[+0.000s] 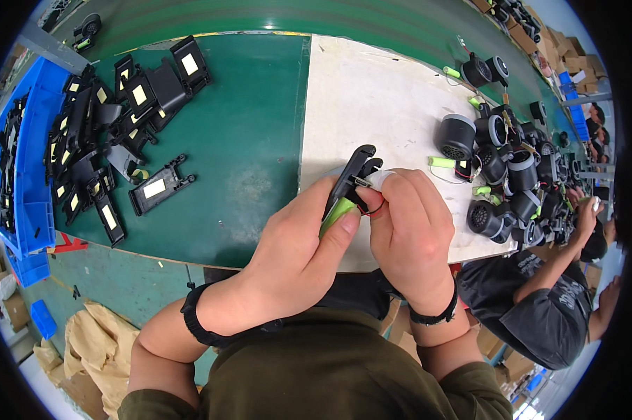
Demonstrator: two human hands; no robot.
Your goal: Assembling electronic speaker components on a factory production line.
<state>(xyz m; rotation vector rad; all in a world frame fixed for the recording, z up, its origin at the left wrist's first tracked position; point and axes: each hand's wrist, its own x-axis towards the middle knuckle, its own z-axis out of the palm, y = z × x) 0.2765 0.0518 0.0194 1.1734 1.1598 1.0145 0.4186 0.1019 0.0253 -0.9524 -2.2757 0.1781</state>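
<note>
My left hand [298,241] is closed round a black plastic housing [342,189], which is tilted, its hooked end pointing up and away. A green battery cell [338,214] lies along the housing under my left thumb. My right hand [415,234] is closed in a pinch against the housing's upper part. Something white [380,180] covers or sits at its fingertips; I cannot tell which. A thin red wire [374,211] loops out between the two hands. What the right fingers pinch is hidden.
Black plastic housings [141,98] with pale stickers are heaped at left, beside a blue bin [32,161]. At right, round black motor-like units [457,136] with green cells are piled on a white sheet [358,91]. A co-worker [533,301] sits at right.
</note>
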